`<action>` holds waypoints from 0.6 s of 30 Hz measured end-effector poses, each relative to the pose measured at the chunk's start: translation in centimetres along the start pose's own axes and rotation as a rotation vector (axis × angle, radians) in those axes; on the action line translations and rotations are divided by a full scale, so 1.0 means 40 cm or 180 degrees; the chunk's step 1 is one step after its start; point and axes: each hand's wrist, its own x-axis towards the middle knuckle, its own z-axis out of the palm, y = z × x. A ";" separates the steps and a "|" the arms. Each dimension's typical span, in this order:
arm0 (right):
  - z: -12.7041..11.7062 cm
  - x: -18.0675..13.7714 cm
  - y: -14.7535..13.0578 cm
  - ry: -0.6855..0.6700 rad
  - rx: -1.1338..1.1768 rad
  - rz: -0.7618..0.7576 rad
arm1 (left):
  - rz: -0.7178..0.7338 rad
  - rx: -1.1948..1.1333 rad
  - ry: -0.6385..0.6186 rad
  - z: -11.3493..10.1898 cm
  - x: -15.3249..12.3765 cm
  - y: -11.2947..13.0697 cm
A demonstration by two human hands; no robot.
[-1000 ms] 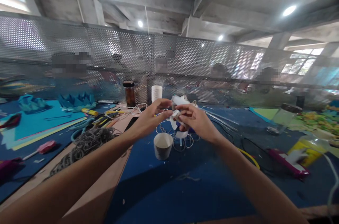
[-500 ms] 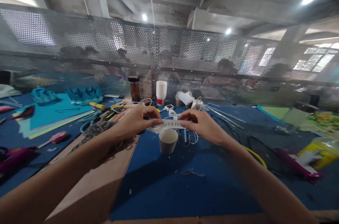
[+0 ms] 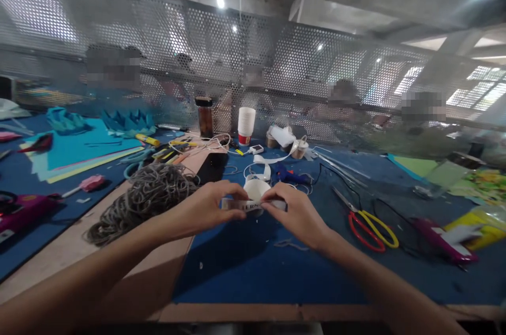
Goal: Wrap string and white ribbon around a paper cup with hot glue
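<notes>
A white printed ribbon (image 3: 253, 207) with dark letters stretches between my two hands, across the front of a pale paper cup (image 3: 256, 188). My left hand (image 3: 215, 204) has the ribbon between its thumb and fingers, left of the cup. On the cup's right side, my right hand (image 3: 294, 211) pinches the ribbon between thumb and fingertips. The cup stands upright on the blue mat (image 3: 237, 277); its lower part is mostly hidden by the ribbon and fingers. Behind it, a loose white length of ribbon (image 3: 272, 159) curls over the mat.
A heap of grey yarn (image 3: 150, 195) lies left. Scissors with red and yellow handles (image 3: 369, 229) and a purple glue gun (image 3: 443, 240) are right. A blue glue gun (image 3: 290, 174), stacked paper cups (image 3: 245, 126) and a brown jar (image 3: 204, 117) stand behind. A perforated screen (image 3: 272, 60) crosses the back.
Both hands have come lower and nearer with the ribbon, from above the cup's far rim to across its front. The view has shifted, and the yarn and scissors show more fully.
</notes>
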 end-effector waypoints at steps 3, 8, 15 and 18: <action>0.012 -0.001 0.004 0.0002 -0.0008 0.0037 | -0.0097 -0.0112 0.0101 0.037 -0.008 -0.015; 0.020 -0.014 0.025 -0.0035 -0.0133 0.0057 | -0.0400 -0.0538 0.0092 0.065 -0.002 -0.050; 0.034 -0.021 0.059 0.0011 -0.0509 0.0058 | -0.0452 -0.0521 0.0317 0.074 0.010 -0.080; 0.039 -0.023 0.063 0.0109 -0.0699 0.0093 | -0.0387 -0.0400 0.0473 0.074 0.012 -0.079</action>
